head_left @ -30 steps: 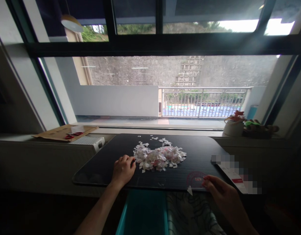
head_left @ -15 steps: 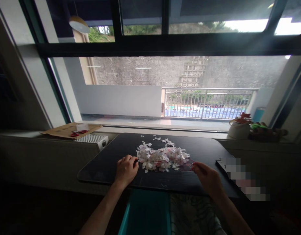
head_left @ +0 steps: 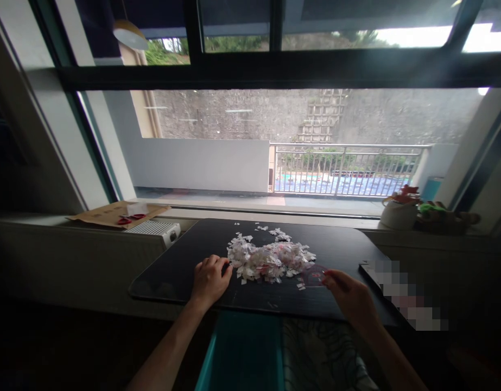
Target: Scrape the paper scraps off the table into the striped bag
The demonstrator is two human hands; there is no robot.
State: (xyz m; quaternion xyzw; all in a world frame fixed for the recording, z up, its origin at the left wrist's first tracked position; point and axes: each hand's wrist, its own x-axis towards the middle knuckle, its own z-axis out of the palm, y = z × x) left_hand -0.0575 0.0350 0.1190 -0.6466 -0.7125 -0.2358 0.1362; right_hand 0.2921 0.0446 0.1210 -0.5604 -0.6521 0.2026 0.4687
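Observation:
A loose heap of small torn white and pinkish paper scraps (head_left: 270,260) lies in the middle of the black tabletop (head_left: 335,244). At its left edge rests my left hand (head_left: 211,277), fingers curled downward and thumb close to the scraps; whatever may be under the fingers is hidden. My right hand (head_left: 350,293) pinches a clear, pink-tinted protractor (head_left: 314,276) between thumb and forefinger. Its curved outline lies low over the table by the heap's lower right edge. Beside it are a few separate scraps (head_left: 301,285).
Red-handled scissors (head_left: 131,219) lie on brown paper (head_left: 97,213) on the left sill, near a radiator (head_left: 152,231). A white pot (head_left: 398,213) stands on the right sill. At the table's right edge is a blurred-out object (head_left: 403,296). Below sits a teal seat (head_left: 244,353).
My right hand has drawn slightly to the right with the protractor, so more of it shows. A few scraps now lie apart near it. My left hand stays almost in place.

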